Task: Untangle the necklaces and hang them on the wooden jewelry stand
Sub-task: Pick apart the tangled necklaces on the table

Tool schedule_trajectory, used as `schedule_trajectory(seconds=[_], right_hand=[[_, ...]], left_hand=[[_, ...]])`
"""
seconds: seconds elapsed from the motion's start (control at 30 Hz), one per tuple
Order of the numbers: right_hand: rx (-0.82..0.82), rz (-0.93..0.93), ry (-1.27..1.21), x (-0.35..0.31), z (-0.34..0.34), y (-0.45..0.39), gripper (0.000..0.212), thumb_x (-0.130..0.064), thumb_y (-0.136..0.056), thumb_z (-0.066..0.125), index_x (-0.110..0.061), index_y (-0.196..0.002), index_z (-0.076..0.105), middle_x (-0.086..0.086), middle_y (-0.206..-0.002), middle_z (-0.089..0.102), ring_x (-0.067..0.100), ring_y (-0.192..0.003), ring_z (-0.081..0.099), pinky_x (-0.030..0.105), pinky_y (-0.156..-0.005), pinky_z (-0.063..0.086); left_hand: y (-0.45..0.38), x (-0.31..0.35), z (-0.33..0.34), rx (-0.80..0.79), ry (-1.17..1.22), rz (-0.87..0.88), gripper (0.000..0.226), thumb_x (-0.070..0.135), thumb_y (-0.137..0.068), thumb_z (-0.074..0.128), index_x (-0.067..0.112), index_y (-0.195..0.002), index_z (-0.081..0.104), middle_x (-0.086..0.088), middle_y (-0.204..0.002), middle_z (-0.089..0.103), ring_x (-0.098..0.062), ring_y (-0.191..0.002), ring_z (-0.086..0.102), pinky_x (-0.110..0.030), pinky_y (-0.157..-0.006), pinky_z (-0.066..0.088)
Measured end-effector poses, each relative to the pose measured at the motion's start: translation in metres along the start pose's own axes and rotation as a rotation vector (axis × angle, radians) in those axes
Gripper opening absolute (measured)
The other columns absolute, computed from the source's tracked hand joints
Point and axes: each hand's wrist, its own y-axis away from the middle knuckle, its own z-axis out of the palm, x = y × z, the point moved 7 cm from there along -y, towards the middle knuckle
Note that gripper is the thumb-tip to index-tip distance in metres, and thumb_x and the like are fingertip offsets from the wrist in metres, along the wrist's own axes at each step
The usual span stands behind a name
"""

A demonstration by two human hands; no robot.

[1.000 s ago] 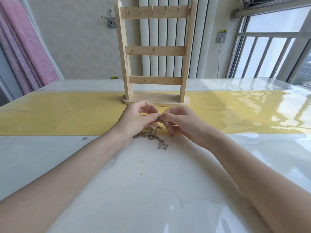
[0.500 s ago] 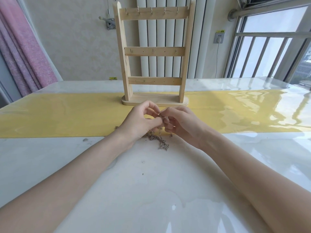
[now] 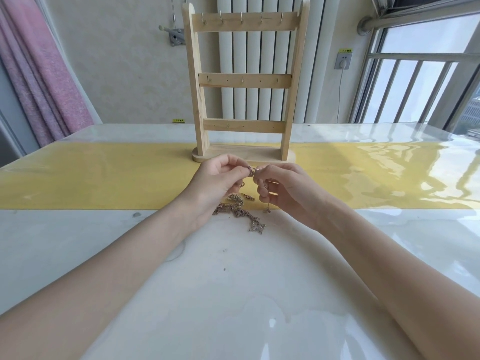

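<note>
Necklaces (image 3: 240,211) lie in a tangled heap on the table (image 3: 78,242), at the near edge of the yellow runner (image 3: 104,178), partly hidden under our wrists. Our left hand (image 3: 218,180) and right hand (image 3: 283,188) meet above the heap, each pinching a small metal piece of chain; which strand it belongs to we cannot tell. Just beyond stands the wooden stand (image 3: 244,81), its hooks bare.
</note>
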Motion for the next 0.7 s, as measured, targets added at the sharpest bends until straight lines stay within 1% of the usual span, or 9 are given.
schedule_trajectory(seconds=[0.1, 0.2, 0.27, 0.33, 0.4, 0.43, 0.5, 0.63, 0.7], right_hand=[[-0.007, 0.028, -0.022, 0.003, 0.002, 0.0, 0.023, -0.004, -0.091, 0.049, -0.008, -0.068, 0.049, 0.004, -0.066, 0.043, 0.014, -0.056, 0.042, 0.024, -0.056, 0.037], [0.029, 0.042, -0.034, 0.005, 0.002, -0.001, 0.018, -0.003, -0.09, 0.048, -0.008, -0.073, 0.049, 0.005, -0.066, 0.042, 0.015, -0.055, 0.041, 0.024, -0.054, 0.036], [0.08, 0.034, -0.06, 0.004, -0.002, -0.002, 0.02, -0.003, -0.091, 0.046, -0.008, -0.071, 0.049, 0.005, -0.066, 0.043, 0.015, -0.055, 0.04, 0.024, -0.054, 0.036], [0.126, 0.018, -0.129, 0.001, -0.009, -0.001, 0.022, -0.004, -0.092, 0.045, -0.01, -0.07, 0.049, 0.003, -0.067, 0.045, 0.014, -0.055, 0.041, 0.024, -0.056, 0.036], [0.135, 0.009, -0.193, -0.002, -0.013, 0.0, 0.021, -0.005, -0.092, 0.046, -0.011, -0.072, 0.05, 0.002, -0.07, 0.048, 0.013, -0.057, 0.043, 0.024, -0.057, 0.036], [0.125, 0.012, -0.212, -0.003, -0.013, 0.0, 0.02, -0.006, -0.092, 0.047, -0.01, -0.073, 0.051, 0.002, -0.071, 0.05, 0.013, -0.058, 0.044, 0.024, -0.058, 0.036], [0.096, 0.02, -0.227, -0.003, -0.01, 0.001, 0.02, -0.006, -0.092, 0.048, -0.01, -0.073, 0.054, 0.002, -0.073, 0.053, 0.013, -0.059, 0.045, 0.024, -0.058, 0.037], [0.105, -0.008, -0.234, -0.005, -0.009, 0.001, 0.023, -0.002, -0.091, 0.051, -0.009, -0.07, 0.059, 0.002, -0.072, 0.057, 0.012, -0.058, 0.046, 0.019, -0.054, 0.041], [0.127, -0.027, -0.26, -0.007, -0.013, 0.0, 0.022, 0.001, -0.09, 0.052, -0.008, -0.071, 0.059, 0.002, -0.073, 0.057, 0.012, -0.057, 0.047, 0.018, -0.053, 0.042]], left_hand=[[0.0, -0.001, 0.001, 0.003, 0.172, -0.061, 0.017, -0.004, -0.089, 0.053, 0.01, -0.078, 0.057, -0.001, -0.065, 0.049, -0.007, -0.053, 0.04, -0.012, -0.048, 0.036], [0.002, -0.002, 0.006, -0.028, 0.323, -0.136, 0.017, 0.0, -0.091, 0.051, 0.012, -0.08, 0.054, -0.001, -0.067, 0.058, -0.005, -0.05, 0.041, -0.013, -0.043, 0.033], [0.002, -0.002, 0.007, -0.033, 0.237, -0.142, 0.013, 0.003, -0.092, 0.051, 0.013, -0.084, 0.054, -0.001, -0.072, 0.058, -0.005, -0.05, 0.04, -0.014, -0.043, 0.034], [0.002, -0.002, 0.003, -0.005, 0.039, -0.104, 0.008, 0.005, -0.092, 0.054, 0.012, -0.089, 0.057, -0.001, -0.073, 0.054, -0.005, -0.052, 0.042, -0.014, -0.047, 0.039], [0.001, -0.002, 0.0, -0.004, -0.112, -0.073, 0.005, 0.009, -0.09, 0.059, 0.012, -0.092, 0.062, 0.001, -0.07, 0.051, -0.005, -0.054, 0.044, -0.012, -0.051, 0.04], [0.001, -0.002, 0.0, -0.013, -0.152, -0.058, 0.004, 0.011, -0.089, 0.061, 0.013, -0.091, 0.064, 0.002, -0.072, 0.054, -0.005, -0.058, 0.045, -0.012, -0.054, 0.039], [0.001, -0.001, 0.0, -0.014, -0.192, -0.034, 0.005, 0.014, -0.089, 0.062, 0.013, -0.088, 0.066, 0.0, -0.081, 0.057, -0.007, -0.067, 0.045, -0.013, -0.058, 0.038], [0.0, 0.002, -0.003, -0.001, -0.222, 0.002, 0.013, 0.016, -0.09, 0.059, 0.016, -0.081, 0.068, -0.004, -0.084, 0.055, -0.003, -0.061, 0.041, -0.015, -0.056, 0.036], [0.001, 0.003, -0.002, -0.012, -0.263, 0.022, 0.013, 0.017, -0.089, 0.061, 0.018, -0.079, 0.069, -0.001, -0.08, 0.055, -0.007, -0.062, 0.041, -0.017, -0.057, 0.037]])
